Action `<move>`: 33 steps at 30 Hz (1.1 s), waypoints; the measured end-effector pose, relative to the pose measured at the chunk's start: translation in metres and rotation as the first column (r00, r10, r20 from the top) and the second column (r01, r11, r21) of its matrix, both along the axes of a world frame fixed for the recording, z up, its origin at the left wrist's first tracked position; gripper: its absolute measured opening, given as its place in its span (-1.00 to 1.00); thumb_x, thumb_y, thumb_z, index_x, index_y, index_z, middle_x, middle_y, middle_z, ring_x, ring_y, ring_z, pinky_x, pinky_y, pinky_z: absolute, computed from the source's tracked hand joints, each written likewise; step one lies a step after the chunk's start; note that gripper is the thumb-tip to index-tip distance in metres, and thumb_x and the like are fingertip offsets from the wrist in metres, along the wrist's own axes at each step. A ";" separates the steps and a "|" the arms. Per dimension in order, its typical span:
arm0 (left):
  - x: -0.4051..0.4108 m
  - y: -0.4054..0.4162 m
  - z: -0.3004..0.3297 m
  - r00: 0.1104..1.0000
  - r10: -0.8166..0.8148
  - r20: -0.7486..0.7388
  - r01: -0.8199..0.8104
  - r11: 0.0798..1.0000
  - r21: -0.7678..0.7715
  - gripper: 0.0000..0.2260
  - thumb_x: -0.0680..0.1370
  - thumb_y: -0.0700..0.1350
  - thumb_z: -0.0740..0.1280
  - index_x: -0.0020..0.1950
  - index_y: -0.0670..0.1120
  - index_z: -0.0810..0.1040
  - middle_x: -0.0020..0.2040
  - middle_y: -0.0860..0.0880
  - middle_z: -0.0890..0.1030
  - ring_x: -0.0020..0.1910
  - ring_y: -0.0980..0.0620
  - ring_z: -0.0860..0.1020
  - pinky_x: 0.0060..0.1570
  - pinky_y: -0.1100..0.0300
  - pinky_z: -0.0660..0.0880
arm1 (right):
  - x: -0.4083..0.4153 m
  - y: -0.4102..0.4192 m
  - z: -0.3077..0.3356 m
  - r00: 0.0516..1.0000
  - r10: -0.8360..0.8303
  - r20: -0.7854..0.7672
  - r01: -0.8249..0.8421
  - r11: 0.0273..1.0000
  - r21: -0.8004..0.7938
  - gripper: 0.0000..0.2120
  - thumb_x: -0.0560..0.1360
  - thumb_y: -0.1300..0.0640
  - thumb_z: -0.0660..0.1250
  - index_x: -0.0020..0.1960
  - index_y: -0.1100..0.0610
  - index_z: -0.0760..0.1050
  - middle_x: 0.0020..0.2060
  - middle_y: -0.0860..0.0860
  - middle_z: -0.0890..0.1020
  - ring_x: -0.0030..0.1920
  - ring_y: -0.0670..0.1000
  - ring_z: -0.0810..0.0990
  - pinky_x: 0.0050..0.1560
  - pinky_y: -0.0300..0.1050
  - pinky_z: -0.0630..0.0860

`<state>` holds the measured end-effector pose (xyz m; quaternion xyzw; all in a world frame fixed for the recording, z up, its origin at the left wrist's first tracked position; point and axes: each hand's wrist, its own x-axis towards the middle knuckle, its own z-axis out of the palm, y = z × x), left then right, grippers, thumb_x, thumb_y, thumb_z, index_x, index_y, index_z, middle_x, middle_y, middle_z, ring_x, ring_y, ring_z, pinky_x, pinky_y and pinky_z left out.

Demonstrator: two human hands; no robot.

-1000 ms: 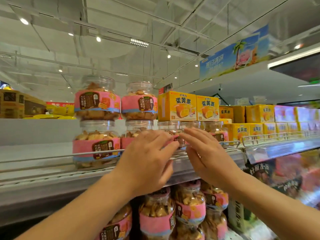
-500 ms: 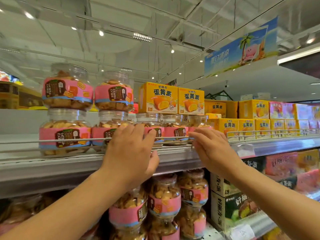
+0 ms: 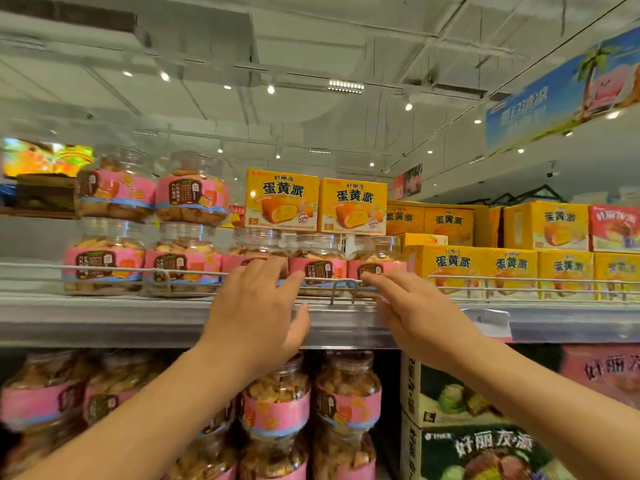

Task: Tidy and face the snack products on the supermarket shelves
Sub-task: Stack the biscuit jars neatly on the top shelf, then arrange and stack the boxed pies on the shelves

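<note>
Clear cookie jars with pink labels stand in a row on the upper shelf (image 3: 104,317), behind a white wire rail (image 3: 138,271). My left hand (image 3: 259,313) reaches over the rail, its straight fingers touching one jar (image 3: 254,251) in the middle of the row. My right hand (image 3: 412,306) lies at the rail with fingers extended toward the rightmost jar (image 3: 375,258). Another jar (image 3: 317,259) stands between my hands. Two yellow egg-yolk pie boxes (image 3: 281,200) sit on top of the jars. Neither hand grips anything.
Two stacked jars (image 3: 116,188) stand at the shelf's left. Yellow pie boxes (image 3: 485,268) and a pink box (image 3: 614,228) fill the right of the shelf. More jars (image 3: 277,403) and green boxes (image 3: 460,393) sit on the shelf below. A blue sign (image 3: 561,95) hangs overhead.
The view has shifted so the jars sit further right in frame. Both hands have moved right along the rail, now further apart, each at a jar.
</note>
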<state>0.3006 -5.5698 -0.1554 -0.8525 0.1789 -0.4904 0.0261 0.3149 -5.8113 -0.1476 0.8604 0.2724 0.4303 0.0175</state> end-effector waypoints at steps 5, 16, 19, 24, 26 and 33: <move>0.004 -0.007 0.005 0.999 0.002 0.034 -0.001 0.999 -0.053 -0.69 0.41 0.03 0.29 -0.01 -0.15 0.62 -0.17 -0.08 0.52 -0.17 -0.15 0.52 -0.21 -0.01 0.48 | 0.006 -0.004 -0.004 0.997 0.073 0.015 -0.074 0.995 0.067 -0.58 0.55 0.24 0.26 0.41 0.15 0.42 0.17 0.06 0.59 0.15 0.12 0.52 0.13 -0.03 0.44; 0.019 -0.004 0.051 0.997 -0.078 0.002 0.078 0.995 -0.063 -0.77 0.52 0.07 0.18 -0.02 -0.03 0.53 -0.15 0.03 0.51 -0.15 0.01 0.46 -0.18 0.11 0.40 | 0.024 -0.003 0.062 0.994 0.113 -0.003 -0.111 0.980 0.164 -0.69 0.55 0.24 0.21 0.26 0.12 0.52 0.22 0.02 0.57 0.26 0.03 0.49 0.27 -0.07 0.42; 0.031 0.001 0.086 0.996 -0.045 0.078 0.050 0.997 -0.055 -0.63 0.51 0.04 0.26 0.28 -0.06 0.47 0.11 -0.06 0.49 0.10 -0.05 0.44 0.05 0.00 0.45 | 0.042 0.007 0.106 0.998 0.029 0.053 -0.041 0.973 0.226 -0.49 0.52 0.24 0.28 0.45 0.09 0.33 0.44 0.04 0.36 0.43 0.06 0.28 0.41 -0.05 0.24; 0.057 0.013 0.125 0.989 0.149 0.011 -0.148 0.988 -0.034 -0.32 0.52 0.18 0.23 0.55 -0.06 0.09 0.52 -0.08 0.17 0.50 -0.10 0.13 0.42 -0.10 0.16 | 0.065 0.019 0.136 0.994 -0.094 -0.050 0.101 0.982 0.157 -0.12 0.44 -0.13 0.39 0.58 0.02 -0.03 0.56 0.05 0.10 0.54 0.08 0.07 0.48 0.00 0.07; 0.065 0.019 0.129 0.984 0.171 -0.040 -0.173 0.984 -0.037 -0.30 0.54 0.22 0.18 0.56 -0.06 0.03 0.54 -0.09 0.16 0.53 -0.10 0.09 0.45 -0.09 0.10 | 0.070 0.021 0.139 0.990 -0.100 -0.103 0.117 0.977 0.179 -0.02 0.39 -0.25 0.40 0.58 0.03 -0.08 0.51 0.09 0.25 0.48 0.13 0.23 0.44 0.08 0.20; 0.061 0.029 0.142 0.997 0.074 0.009 -0.072 0.993 -0.098 -0.48 0.43 0.23 0.36 0.28 0.02 0.37 0.15 -0.05 0.39 0.20 -0.07 0.29 0.20 0.01 0.34 | 0.069 0.018 0.153 0.990 -0.123 -0.065 0.135 0.965 0.225 -0.27 0.25 -0.23 0.54 0.32 -0.05 0.37 0.17 0.03 0.39 0.13 0.03 0.35 0.09 -0.02 0.47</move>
